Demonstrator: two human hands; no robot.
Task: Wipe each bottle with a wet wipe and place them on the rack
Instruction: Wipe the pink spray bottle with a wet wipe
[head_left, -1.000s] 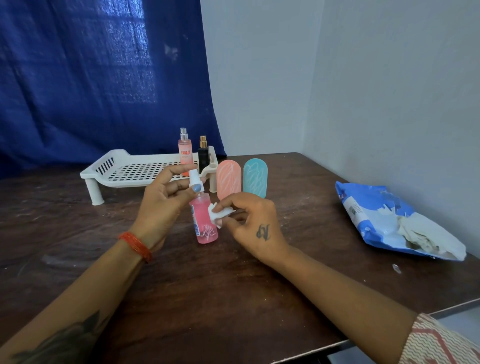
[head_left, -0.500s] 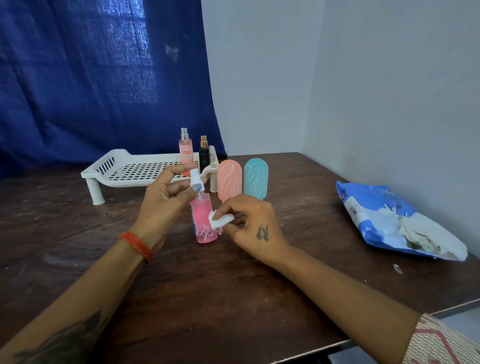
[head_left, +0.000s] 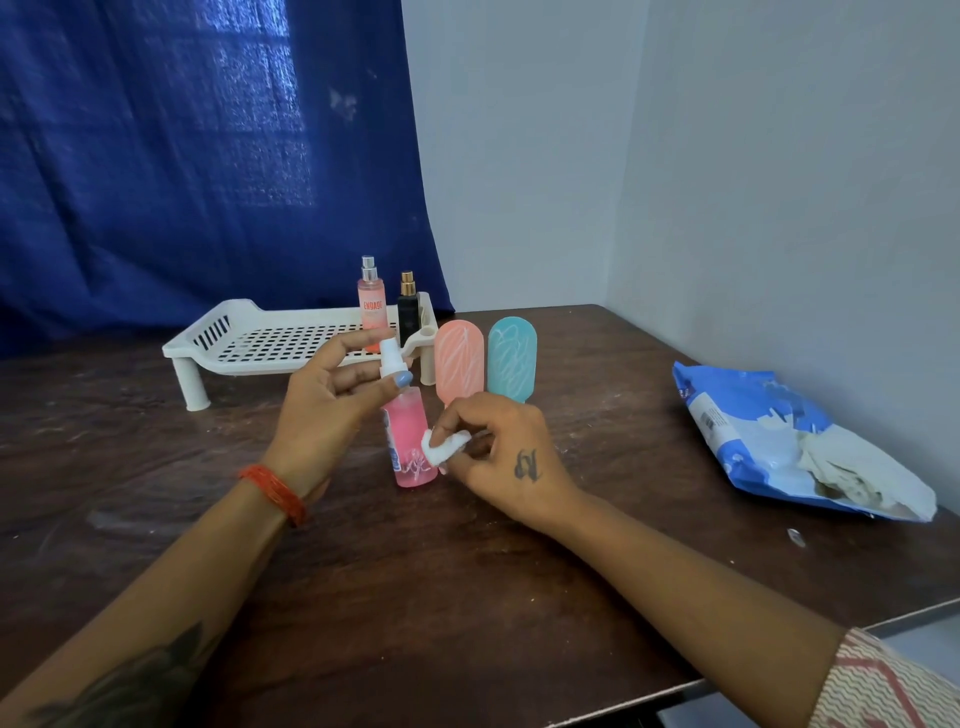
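I am pinching the white spray cap (head_left: 390, 357) of the pink spray bottle (head_left: 410, 441) with my left hand (head_left: 324, 410), steadying it upright on the wooden table (head_left: 467, 597), while my right hand (head_left: 498, 457) is gripping a folded wet wipe (head_left: 441, 448) against its lower side. I should be turning the bottle under the wipe. The white rack (head_left: 270, 340), behind, is offering open room left of its two bottles.

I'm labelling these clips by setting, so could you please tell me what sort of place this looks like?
Probably a plain room at home, though that is a guess: a dark wooden table set in a corner of bare pale walls, a blue curtain behind it, and a white plastic rack holding small toiletry bottles.
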